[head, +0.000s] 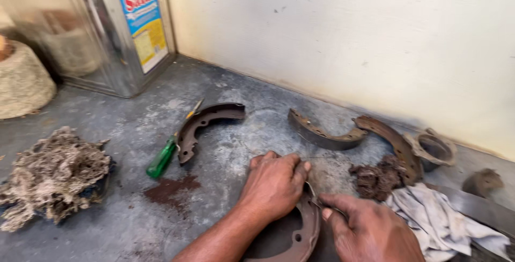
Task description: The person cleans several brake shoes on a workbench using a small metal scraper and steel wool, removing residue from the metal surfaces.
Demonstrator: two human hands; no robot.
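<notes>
My left hand presses down on the upper end of a rusty curved brake shoe that lies on the grey floor at the bottom middle. My right hand sits just to its right, fingers pinched at the shoe's edge on something small and thin that I cannot make out. A second brake shoe lies to the upper left. Two more rusty brake shoes, one and another, lie to the upper right.
A green-handled screwdriver lies beside the left shoe. A wad of dirty fibre waste sits at the left, a white rag and a brown clump at the right. A shiny metal tin and a pale wall stand behind.
</notes>
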